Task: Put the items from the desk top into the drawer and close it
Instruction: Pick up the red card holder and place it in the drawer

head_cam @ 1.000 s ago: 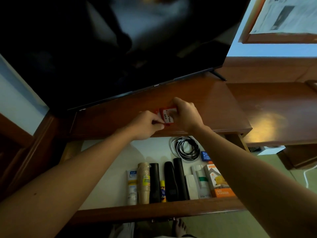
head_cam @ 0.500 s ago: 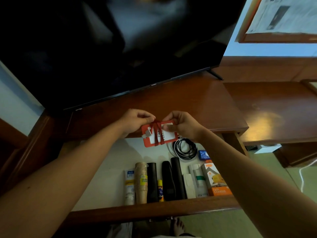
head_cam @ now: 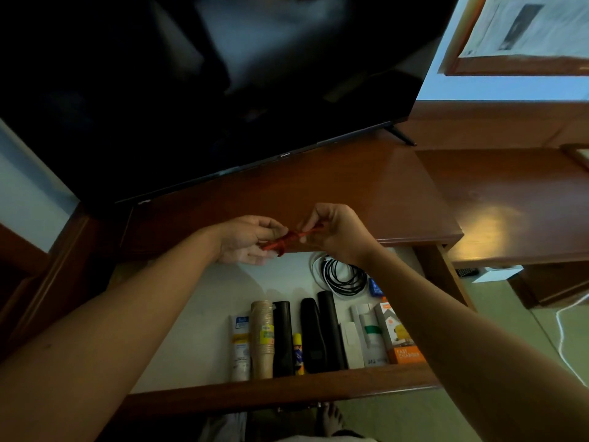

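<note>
A small red tag with a red strap [head_cam: 288, 239] hangs edge-on between both hands, just above the back of the open drawer [head_cam: 280, 393]. My left hand [head_cam: 247, 239] pinches its lower left end. My right hand [head_cam: 338, 231] pinches the strap's upper right end. The drawer's white floor holds a row of items along its front wall: a white tube [head_cam: 239, 342], a stack of paper cups [head_cam: 262, 338], black cylinders [head_cam: 282, 336], a glue stick [head_cam: 298, 352], small white boxes [head_cam: 366, 336] and an orange charger box [head_cam: 396, 333]. A coiled cable [head_cam: 339, 277] lies at the back right.
The brown desk top [head_cam: 366, 193] carries a large dark TV [head_cam: 207, 90] at the back. A lower wooden surface [head_cam: 510, 202] extends to the right. A framed paper [head_cam: 526, 33] hangs on the wall. My bare foot [head_cam: 330, 419] shows below the drawer front.
Both hands lifted the red tag off the desk top and brought it toward the drawer. It has since turned from face-on to edge-on, with the hands pulling slightly apart.
</note>
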